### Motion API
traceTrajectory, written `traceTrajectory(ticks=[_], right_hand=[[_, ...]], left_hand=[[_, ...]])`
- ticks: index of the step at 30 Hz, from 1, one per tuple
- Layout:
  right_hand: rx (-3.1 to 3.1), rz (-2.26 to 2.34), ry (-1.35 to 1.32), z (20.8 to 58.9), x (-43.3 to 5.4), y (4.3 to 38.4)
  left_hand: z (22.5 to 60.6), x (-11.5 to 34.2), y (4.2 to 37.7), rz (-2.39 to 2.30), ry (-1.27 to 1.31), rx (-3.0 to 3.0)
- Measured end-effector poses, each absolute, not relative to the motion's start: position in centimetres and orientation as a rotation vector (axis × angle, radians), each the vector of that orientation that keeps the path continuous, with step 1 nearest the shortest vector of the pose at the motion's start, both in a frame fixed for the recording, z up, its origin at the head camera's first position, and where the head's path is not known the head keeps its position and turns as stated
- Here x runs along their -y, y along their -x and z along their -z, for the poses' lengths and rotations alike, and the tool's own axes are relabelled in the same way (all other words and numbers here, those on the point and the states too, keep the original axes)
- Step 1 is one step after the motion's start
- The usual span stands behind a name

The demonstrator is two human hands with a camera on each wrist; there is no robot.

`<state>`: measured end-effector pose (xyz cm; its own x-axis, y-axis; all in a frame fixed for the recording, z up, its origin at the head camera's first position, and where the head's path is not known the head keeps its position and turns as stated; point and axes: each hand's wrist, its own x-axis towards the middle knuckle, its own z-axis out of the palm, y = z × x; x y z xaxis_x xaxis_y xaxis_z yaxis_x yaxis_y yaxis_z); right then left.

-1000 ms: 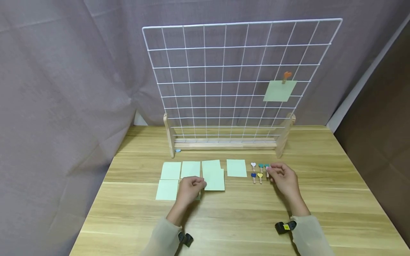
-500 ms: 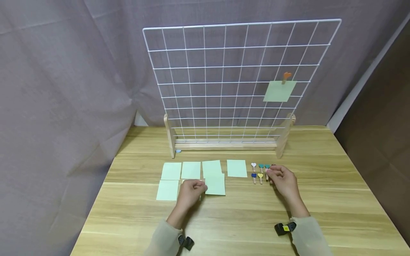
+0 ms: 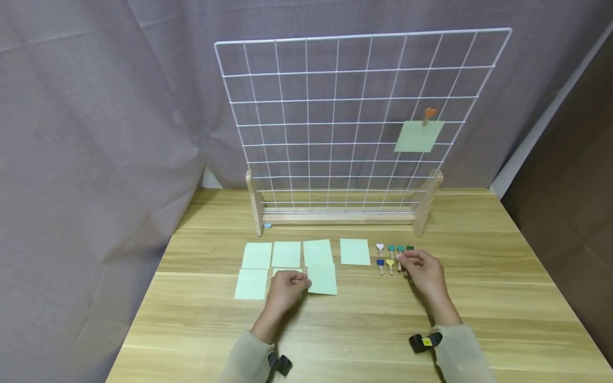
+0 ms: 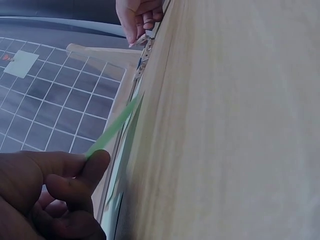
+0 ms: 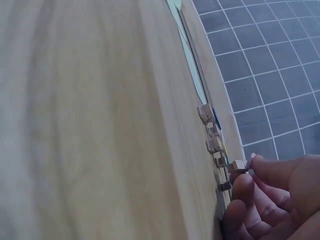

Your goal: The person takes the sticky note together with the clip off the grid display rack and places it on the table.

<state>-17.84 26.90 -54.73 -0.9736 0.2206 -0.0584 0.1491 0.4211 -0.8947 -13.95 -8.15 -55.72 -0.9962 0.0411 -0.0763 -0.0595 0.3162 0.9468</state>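
Observation:
My left hand point(image 3: 286, 290) pinches a pale green paper note point(image 3: 323, 280) by its left edge, between thumb and index finger. In the left wrist view that note point(image 4: 116, 127) is seen nearly edge-on, tilted above the table. A small wooden clothespin with a pink heart point(image 3: 400, 258) is pinched in my right hand point(image 3: 423, 272); the right wrist view shows the clothespin's wooden end point(image 5: 238, 166) at the fingertips. Beside it lie several heart clothespins, among them a white one point(image 3: 380, 248), a blue one point(image 3: 380, 264) and a yellow one point(image 3: 390, 264).
Behind the notes stands a white wire grid point(image 3: 335, 101) on a wooden base point(image 3: 335, 218). One green note point(image 3: 419, 136) hangs on it from an orange heart clothespin point(image 3: 428, 114). Several more notes lie in rows on the table, including a separate one point(image 3: 355, 251).
My left hand has drawn the note slightly toward me, uncovering more of the note behind it. My right hand has shifted slightly, and a dark green clothespin now shows beside it.

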Motion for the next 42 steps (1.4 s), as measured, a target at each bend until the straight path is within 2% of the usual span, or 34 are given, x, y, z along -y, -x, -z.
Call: traceTrajectory(ticks=[25, 42], right_hand=[[2.736, -1.572, 0.323, 54.87, -27.38, 17.49], [2.730, -1.563, 0.333, 55.03, -27.54, 17.63]], left_hand=[[55.78, 8.40, 14.06, -1.590, -0.178, -2.579], [55.31, 8.54, 14.31, -1.426, -0.151, -2.561]])
